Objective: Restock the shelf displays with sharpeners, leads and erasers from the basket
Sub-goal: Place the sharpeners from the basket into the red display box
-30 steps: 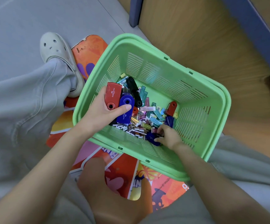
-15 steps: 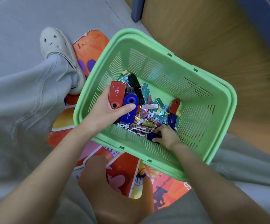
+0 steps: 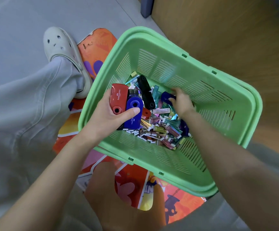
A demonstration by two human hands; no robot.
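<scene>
A green plastic basket (image 3: 207,77) sits on my lap with a pile of small lead packs (image 3: 162,129) and sharpeners in its bottom. My left hand (image 3: 108,117) grips a red sharpener (image 3: 118,97) and a blue sharpener (image 3: 133,112) side by side, thumb pressed on the blue one. My right hand (image 3: 182,102) is further back in the basket, fingers curled round another blue sharpener (image 3: 167,97). Two black sharpeners (image 3: 146,92) lie between my hands. A small red sharpener (image 3: 146,113) peeks out beside the blue one.
I am seated; my grey trouser leg (image 3: 27,114) and pale clog (image 3: 60,47) are at the left. A colourful orange mat (image 3: 130,184) lies under the basket. A wooden shelf panel (image 3: 227,30) with a dark blue post (image 3: 146,7) stands behind it.
My right hand has lifted a blue sharpener from the basket's near edge and moved it toward the far middle. The left hand keeps holding its red and blue sharpeners.
</scene>
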